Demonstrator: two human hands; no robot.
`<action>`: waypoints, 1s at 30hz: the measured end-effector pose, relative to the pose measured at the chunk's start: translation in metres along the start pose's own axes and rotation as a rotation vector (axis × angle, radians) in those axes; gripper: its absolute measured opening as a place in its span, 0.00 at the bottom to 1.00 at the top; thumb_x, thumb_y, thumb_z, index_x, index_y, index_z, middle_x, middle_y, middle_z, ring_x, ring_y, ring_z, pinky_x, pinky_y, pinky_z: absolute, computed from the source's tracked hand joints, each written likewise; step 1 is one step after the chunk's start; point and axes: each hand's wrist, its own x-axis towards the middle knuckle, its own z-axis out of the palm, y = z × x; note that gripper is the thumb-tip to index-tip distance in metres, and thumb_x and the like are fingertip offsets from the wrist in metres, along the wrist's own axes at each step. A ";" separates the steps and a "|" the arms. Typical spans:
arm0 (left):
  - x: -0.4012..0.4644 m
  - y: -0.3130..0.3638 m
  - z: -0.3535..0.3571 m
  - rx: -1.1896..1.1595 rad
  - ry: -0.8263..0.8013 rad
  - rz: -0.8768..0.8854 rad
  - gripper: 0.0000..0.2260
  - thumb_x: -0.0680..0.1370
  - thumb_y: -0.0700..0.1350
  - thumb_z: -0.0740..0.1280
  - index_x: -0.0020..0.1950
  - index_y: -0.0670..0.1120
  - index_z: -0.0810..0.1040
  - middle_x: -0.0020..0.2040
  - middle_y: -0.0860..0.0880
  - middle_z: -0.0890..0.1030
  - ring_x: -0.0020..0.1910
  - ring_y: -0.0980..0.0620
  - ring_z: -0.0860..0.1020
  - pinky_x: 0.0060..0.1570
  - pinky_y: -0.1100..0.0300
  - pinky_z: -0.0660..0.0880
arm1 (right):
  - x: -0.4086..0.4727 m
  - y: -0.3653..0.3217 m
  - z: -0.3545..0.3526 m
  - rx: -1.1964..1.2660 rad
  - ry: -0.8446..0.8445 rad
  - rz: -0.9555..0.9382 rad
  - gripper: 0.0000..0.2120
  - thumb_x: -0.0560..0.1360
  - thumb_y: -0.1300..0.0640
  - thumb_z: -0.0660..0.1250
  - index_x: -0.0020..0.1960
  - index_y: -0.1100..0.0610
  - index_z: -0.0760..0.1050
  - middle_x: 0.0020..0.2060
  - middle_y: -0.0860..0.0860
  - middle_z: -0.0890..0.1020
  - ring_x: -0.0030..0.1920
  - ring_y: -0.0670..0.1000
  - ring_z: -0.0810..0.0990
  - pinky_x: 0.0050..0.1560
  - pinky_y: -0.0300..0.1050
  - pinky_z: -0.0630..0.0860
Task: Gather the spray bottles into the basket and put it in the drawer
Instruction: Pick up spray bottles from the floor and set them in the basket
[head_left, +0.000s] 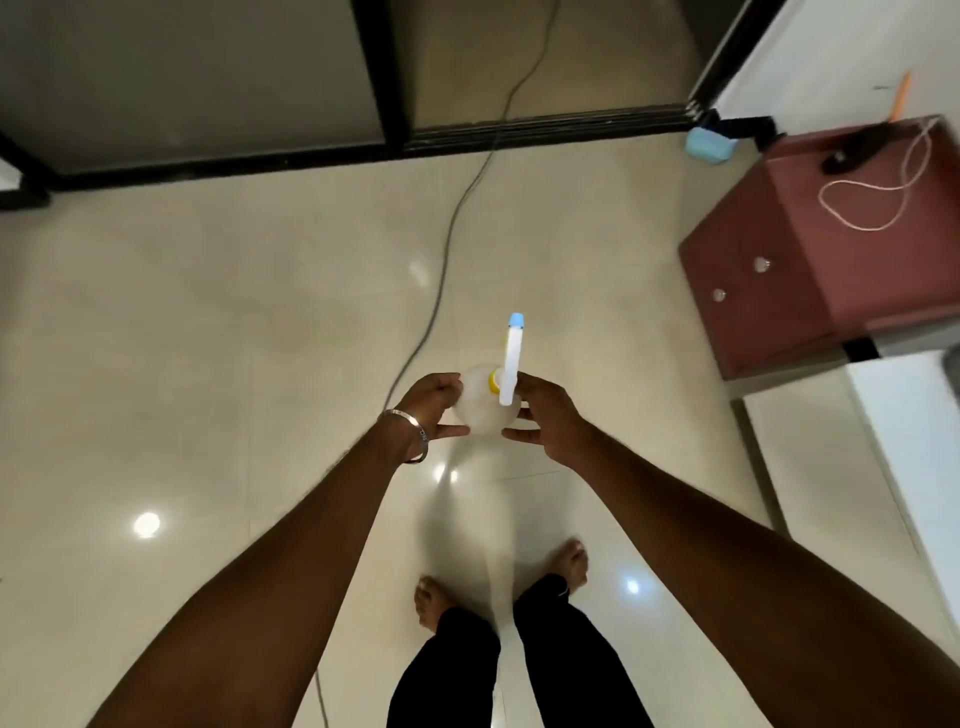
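A translucent white spray bottle (480, 405) with a yellow collar and a white sprayer head tipped in blue is held upright in front of me, above the floor. My left hand (431, 405) grips its left side, fingers curled round the body. On the bottle's right side my right hand (545, 415) holds it, fingers curled against it. No basket is in view. A maroon cabinet (769, 270) with two round knobs on its drawer fronts stands at the right.
A grey cable (441, 249) runs across the glossy tile floor from the sliding door track at the top toward my feet. A white cord and a dark object lie on the cabinet top. A small light-blue box (709, 145) sits by the wall.
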 end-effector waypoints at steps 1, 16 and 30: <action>-0.002 0.009 0.019 0.022 0.004 0.015 0.15 0.80 0.41 0.62 0.67 0.42 0.72 0.68 0.42 0.72 0.68 0.46 0.70 0.47 0.46 0.80 | -0.007 -0.006 -0.015 0.026 0.019 -0.016 0.11 0.74 0.48 0.70 0.55 0.46 0.83 0.55 0.48 0.84 0.53 0.52 0.83 0.45 0.49 0.84; -0.019 0.102 0.334 0.423 -0.272 0.042 0.14 0.80 0.40 0.61 0.65 0.42 0.72 0.64 0.44 0.76 0.66 0.47 0.73 0.53 0.43 0.78 | -0.116 -0.068 -0.278 0.366 0.326 -0.159 0.13 0.77 0.46 0.65 0.59 0.48 0.81 0.61 0.51 0.80 0.59 0.54 0.81 0.46 0.49 0.83; 0.011 0.138 0.667 0.720 -0.651 -0.032 0.12 0.81 0.40 0.57 0.64 0.44 0.73 0.55 0.44 0.76 0.54 0.46 0.75 0.53 0.40 0.76 | -0.162 -0.095 -0.540 0.830 0.666 -0.267 0.16 0.76 0.50 0.68 0.62 0.53 0.78 0.63 0.56 0.77 0.62 0.59 0.78 0.41 0.49 0.83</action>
